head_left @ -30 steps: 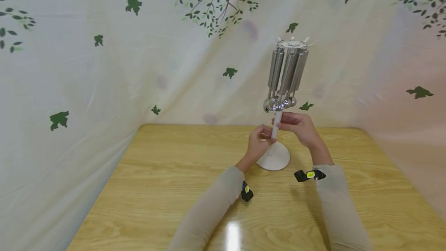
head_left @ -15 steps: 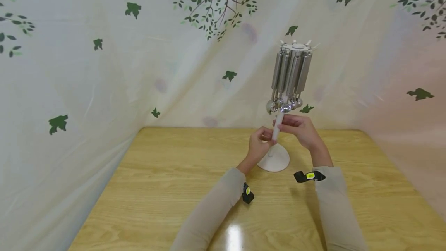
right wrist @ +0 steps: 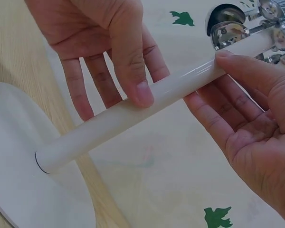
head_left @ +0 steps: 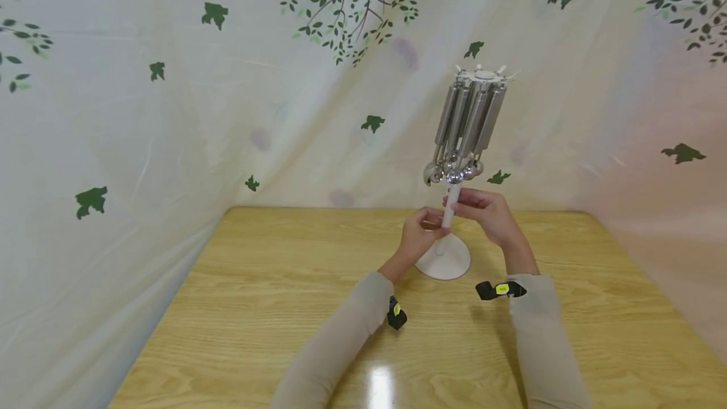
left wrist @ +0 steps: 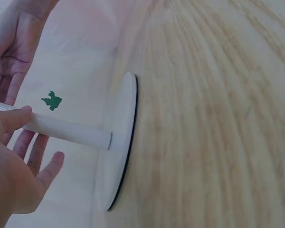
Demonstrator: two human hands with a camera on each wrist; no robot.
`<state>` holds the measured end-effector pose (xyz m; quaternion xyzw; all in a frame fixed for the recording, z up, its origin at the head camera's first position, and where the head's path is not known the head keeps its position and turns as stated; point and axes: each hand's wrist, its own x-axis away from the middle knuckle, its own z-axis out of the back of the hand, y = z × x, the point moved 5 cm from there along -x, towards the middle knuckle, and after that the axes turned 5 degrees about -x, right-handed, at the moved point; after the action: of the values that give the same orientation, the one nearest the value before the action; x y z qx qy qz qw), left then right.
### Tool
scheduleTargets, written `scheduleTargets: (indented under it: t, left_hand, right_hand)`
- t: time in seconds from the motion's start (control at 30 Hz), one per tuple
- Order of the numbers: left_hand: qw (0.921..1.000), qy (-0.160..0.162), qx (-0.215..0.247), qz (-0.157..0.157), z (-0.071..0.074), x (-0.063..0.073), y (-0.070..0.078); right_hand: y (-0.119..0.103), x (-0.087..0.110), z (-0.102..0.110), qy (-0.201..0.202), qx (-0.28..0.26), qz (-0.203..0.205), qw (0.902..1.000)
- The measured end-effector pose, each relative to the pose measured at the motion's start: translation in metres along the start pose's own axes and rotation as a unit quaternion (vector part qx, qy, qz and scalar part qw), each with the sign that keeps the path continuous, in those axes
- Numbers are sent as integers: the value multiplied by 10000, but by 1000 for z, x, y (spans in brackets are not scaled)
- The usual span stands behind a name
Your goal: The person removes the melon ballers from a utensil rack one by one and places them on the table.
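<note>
A white utensil stand has a round base point(head_left: 444, 264), a slim post point(right wrist: 118, 118) and a top disc point(head_left: 483, 74) with hooks. Several silver utensils point(head_left: 471, 115) with long handles hang from it, their shiny rounded spoon-like ends point(right wrist: 230, 33) down around the post. The stand leans slightly right in the head view. My left hand point(head_left: 419, 235) pinches the lower post between thumb and fingers. Higher up, just under the utensil ends, my right hand point(head_left: 491, 213) holds the post too, thumb point(right wrist: 242, 66) on the near side and fingers behind.
The base stands on a wood-grain table point(head_left: 272, 308). Close behind the table's far edge hangs a pale curtain point(head_left: 307, 125) printed with leaves and green birds. Both sleeves carry a small black wrist camera point(head_left: 396, 313).
Within the last half second the lower ends of the hanging utensils have swung left, after a swing to the right before that. Both hands keep their hold on the post.
</note>
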<state>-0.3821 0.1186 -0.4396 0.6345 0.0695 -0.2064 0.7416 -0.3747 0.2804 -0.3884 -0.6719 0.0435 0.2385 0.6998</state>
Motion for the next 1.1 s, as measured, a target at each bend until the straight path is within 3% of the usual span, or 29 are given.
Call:
scheduleTargets:
  t: [0.13,0.27,0.43,0.57,0.87,1.1]
  left_hand:
    - [9993,-234,41,288,14,-2,5]
    - [9991,-93,71,409,42,-10,24]
    - [9998,111,-185,17,77,-24,64]
    - [9987,181,-125,-464,93,-32,99]
    - [9924,107,159,-1211,99,-44,162]
    - [9893,-180,234,-1426,93,-50,189]
  right_hand:
    - [1,0,-1,-10,-135,-24,9999]
    - [3,-3,-2,-48,-279,53,9996]
    - [3,-6,-2,-74,-279,140,9995]
    - [3,-5,0,35,-261,17,9997]
    - [6,0,2,6,-211,-54,9998]
    - [6,-1,-2,-85,-367,101,9992]
